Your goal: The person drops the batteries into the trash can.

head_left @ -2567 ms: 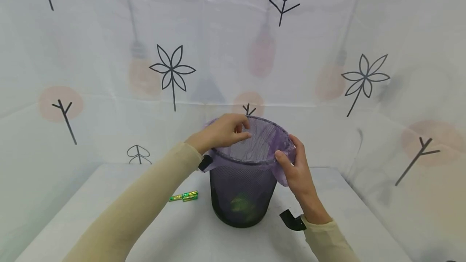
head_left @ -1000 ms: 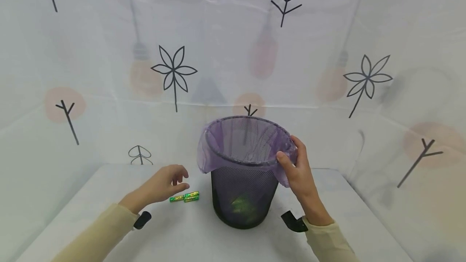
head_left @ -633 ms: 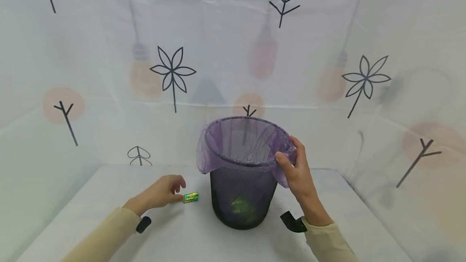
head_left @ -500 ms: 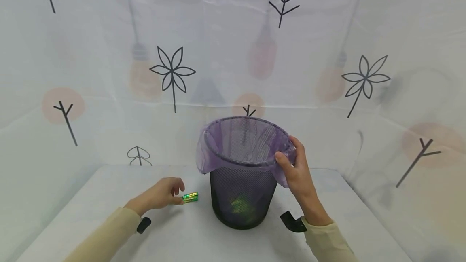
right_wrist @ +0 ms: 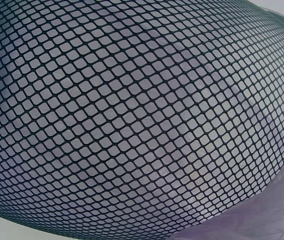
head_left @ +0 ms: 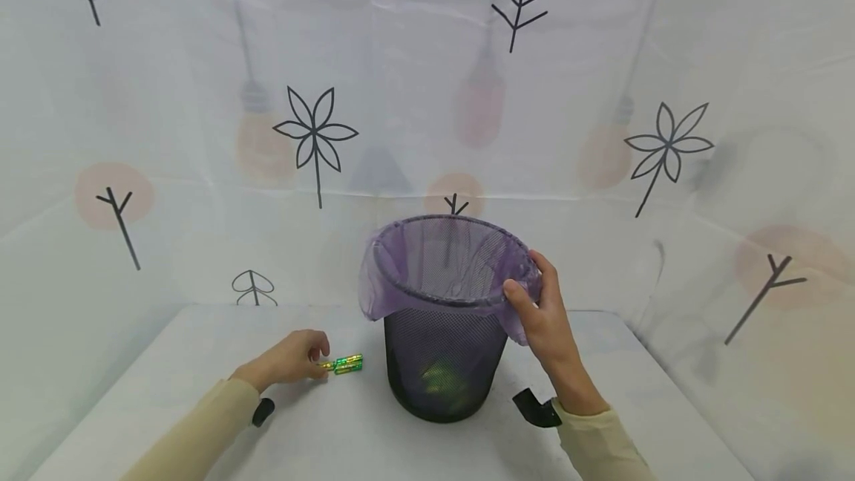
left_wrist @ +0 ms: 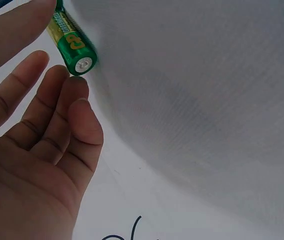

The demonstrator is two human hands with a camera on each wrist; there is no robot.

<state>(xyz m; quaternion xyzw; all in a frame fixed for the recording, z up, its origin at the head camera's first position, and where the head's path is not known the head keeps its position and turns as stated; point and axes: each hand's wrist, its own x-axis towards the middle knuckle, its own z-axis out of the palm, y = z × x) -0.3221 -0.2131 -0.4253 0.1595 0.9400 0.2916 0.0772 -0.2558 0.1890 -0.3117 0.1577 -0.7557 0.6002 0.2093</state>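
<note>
A black mesh wastebasket (head_left: 446,362) stands upright on the white table, lined with a purple bag (head_left: 378,284) folded over its rim. My right hand (head_left: 544,318) grips the rim and bag at the right side, thumb in front and fingers behind. To the left of the basket lie small green and gold batteries (head_left: 349,364). My left hand (head_left: 290,357) is low over the table at the leftmost battery (head_left: 326,366). In the left wrist view, the thumb overlaps that battery (left_wrist: 75,45), and loosely bent fingertips lie close to its end.
Something green and yellow (head_left: 442,381) shows through the mesh low in the basket. A black wrist mount (head_left: 536,408) sits on the right wrist. Behind the table hangs a white patterned cloth (head_left: 401,95). Mesh fills most of the right wrist view.
My left hand has come down from over the basket's mouth to the batteries on the left. Lately it shifted slightly left, uncovering part of one battery. The right hand keeps its grip.
</note>
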